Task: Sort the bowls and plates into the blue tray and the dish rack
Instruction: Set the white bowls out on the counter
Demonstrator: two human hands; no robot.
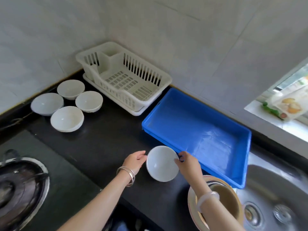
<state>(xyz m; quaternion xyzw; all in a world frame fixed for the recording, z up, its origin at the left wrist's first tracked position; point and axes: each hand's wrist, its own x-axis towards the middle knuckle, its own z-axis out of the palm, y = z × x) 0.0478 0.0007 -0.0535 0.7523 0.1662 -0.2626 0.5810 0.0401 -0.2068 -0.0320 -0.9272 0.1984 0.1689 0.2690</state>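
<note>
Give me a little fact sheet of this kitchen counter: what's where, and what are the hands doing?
held item: white bowl, tilted, beside the blue tray
right hand: pinches its rim
left hand: open, at its other side
blue tray: empty
dish rack: empty, by the wall
waiting: four white bowls left of the rack; stacked plates by the sink

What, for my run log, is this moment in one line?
right hand: pinches near bowl rim; left hand: touches rim; blue tray: empty; dish rack: empty
</note>
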